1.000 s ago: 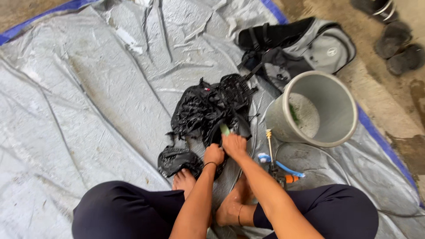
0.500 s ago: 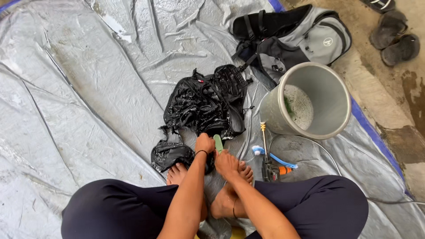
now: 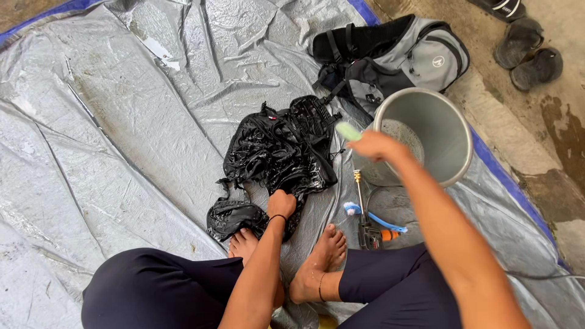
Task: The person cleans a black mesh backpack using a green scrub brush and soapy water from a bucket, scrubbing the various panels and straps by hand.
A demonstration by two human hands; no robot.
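Grasping: our right hand (image 3: 373, 146) clenches a green brush (image 3: 348, 131) near the grey bucket (image 3: 454, 164); our left hand (image 3: 282, 203) grips the wet black bag (image 3: 277, 152).

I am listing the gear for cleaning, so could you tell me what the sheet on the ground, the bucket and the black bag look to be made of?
Sheet: seemingly woven plastic tarpaulin, silver-grey with a blue edge, creased and shiny.
Bucket: probably moulded plastic, smooth matt grey, with foam inside.
Black bag: likely synthetic fabric with webbing straps, glossy as if wet; the left hand grips it.

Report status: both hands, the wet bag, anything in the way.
Left hand gripping wet black backpack. Right hand holding green brush beside grey bucket. Spray gun lies near feet.
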